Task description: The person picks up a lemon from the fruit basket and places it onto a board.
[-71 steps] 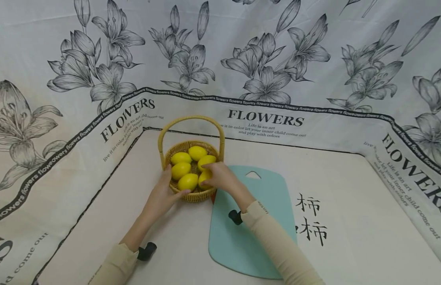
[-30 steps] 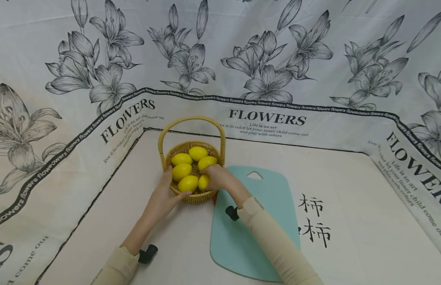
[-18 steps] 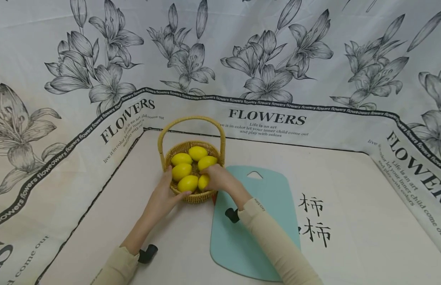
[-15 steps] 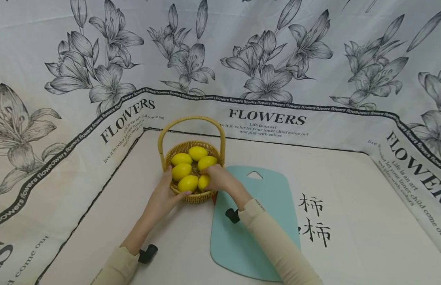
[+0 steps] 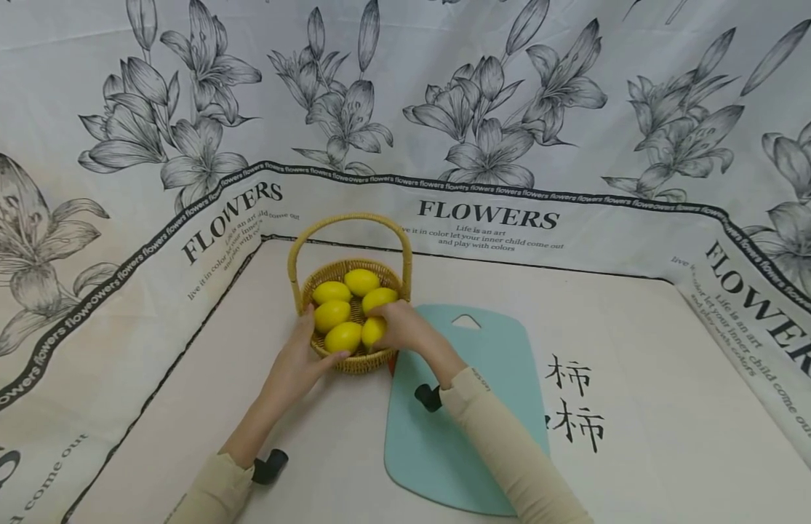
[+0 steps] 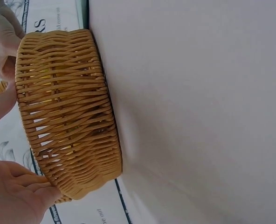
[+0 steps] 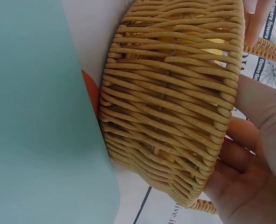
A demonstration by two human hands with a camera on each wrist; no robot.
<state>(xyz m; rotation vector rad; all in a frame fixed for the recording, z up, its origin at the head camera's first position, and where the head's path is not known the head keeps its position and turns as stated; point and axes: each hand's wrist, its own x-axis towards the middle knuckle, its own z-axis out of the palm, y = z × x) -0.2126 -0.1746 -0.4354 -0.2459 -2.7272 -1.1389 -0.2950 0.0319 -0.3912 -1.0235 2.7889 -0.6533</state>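
Note:
A woven wicker basket (image 5: 359, 362) with a tall arched handle stands on the table and holds several yellow lemons (image 5: 342, 338). My left hand (image 5: 302, 364) grips its left front side, thumb along the rim and fingers round the outside; the left wrist view shows those fingers (image 6: 28, 184) against the weave. Reaching over the right rim, my right hand (image 5: 405, 327) has its fingers and thumb round the lemon (image 5: 372, 331) at the front right, which it partly covers. That lemon still sits down among the others. From the right wrist, the basket wall (image 7: 170, 93) hides the fingertips.
A light teal cutting board (image 5: 467, 437) lies flat just right of the basket, under my right forearm. A small red-orange piece (image 7: 90, 91) shows between board and basket. Flower-printed cloth (image 5: 497, 138) rises behind and at both sides of the white table (image 5: 654, 349).
Both hands stay in almost the same places. My right hand has shifted slightly over the front right lemon, while the basket and the other lemons stay put.

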